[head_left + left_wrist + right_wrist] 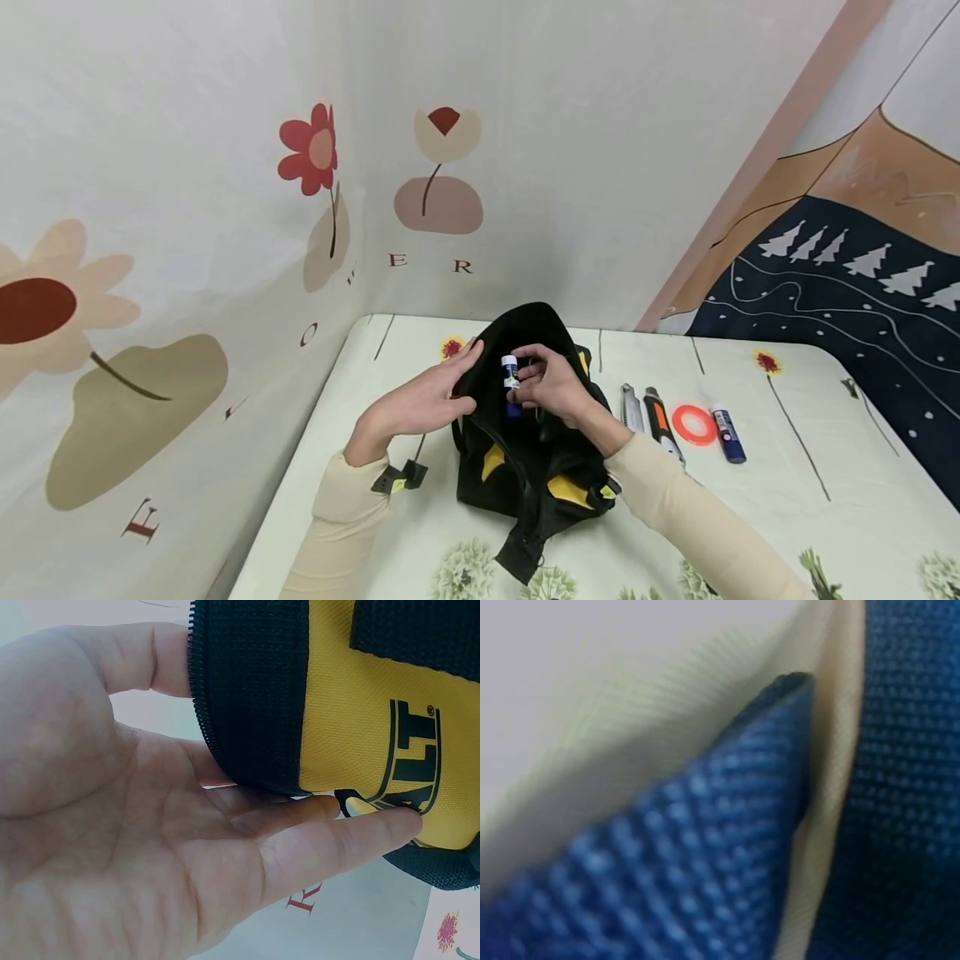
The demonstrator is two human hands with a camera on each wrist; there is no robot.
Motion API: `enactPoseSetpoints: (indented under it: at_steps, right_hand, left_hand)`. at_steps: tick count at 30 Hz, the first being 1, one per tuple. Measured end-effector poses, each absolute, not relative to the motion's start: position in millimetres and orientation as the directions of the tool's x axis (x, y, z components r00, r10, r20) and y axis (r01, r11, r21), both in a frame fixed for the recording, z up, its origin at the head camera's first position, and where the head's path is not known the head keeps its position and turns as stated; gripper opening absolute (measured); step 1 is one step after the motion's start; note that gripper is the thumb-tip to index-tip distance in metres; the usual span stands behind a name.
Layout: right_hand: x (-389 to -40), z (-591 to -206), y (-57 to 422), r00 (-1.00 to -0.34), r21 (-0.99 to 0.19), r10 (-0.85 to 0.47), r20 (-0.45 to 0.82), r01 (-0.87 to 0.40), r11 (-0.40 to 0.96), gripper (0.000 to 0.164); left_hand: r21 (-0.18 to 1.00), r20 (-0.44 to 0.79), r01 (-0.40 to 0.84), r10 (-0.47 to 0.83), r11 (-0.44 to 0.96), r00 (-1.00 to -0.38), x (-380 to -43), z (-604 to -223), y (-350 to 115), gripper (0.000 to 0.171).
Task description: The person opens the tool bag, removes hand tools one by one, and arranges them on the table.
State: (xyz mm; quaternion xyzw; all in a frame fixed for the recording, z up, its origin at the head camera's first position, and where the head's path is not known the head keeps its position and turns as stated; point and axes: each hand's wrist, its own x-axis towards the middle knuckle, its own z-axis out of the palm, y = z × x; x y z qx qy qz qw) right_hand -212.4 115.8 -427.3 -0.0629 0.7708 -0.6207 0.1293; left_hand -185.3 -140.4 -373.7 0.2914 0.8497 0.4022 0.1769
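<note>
A black and yellow tool bag (pixel 480 492) stands on the table with its mouth open. My left hand (pixel 420 404) rests against the left side of the mouth, its fingers extended. In the left wrist view those straight fingers lie along the bag's yellow panel, with the thumb by the zipper (pixel 196 697). At the mouth, my right hand (pixel 555 383) pinches an upright glue stick (pixel 510 367) with a white cap and blue base. The right wrist view is filled by blurred, close woven fabric (pixel 690 847); no hand shows there.
Right of the bag, a grey utility knife (pixel 632 408), a black and orange cutter (pixel 660 421), an orange tape ring (pixel 694 425) and another glue stick (pixel 727 433) lie on the floral tablecloth (pixel 750 533). Printed curtains (pixel 570 167) hang behind and at left.
</note>
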Motion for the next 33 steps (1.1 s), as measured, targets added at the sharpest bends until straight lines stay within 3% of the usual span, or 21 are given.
enactPoseSetpoints:
  at_steps: [19,33]
  right_hand:
    - [-192.7,-389.6,121.0,-0.968,-0.990,-0.248,-0.028,-0.006,0.138,0.070]
    - [-182.3,-361.8,155.9,-0.980,-0.993,-0.196,0.028,-0.050,0.110,0.071]
  left_hand:
    - [0.787,-0.062,0.361,0.646,0.501,-0.761,-185.7,-373.9,-140.8,0.083]
    - [0.788,-0.075,0.354,0.650,0.503,-0.757,-185.6,-373.9,-139.9,0.085]
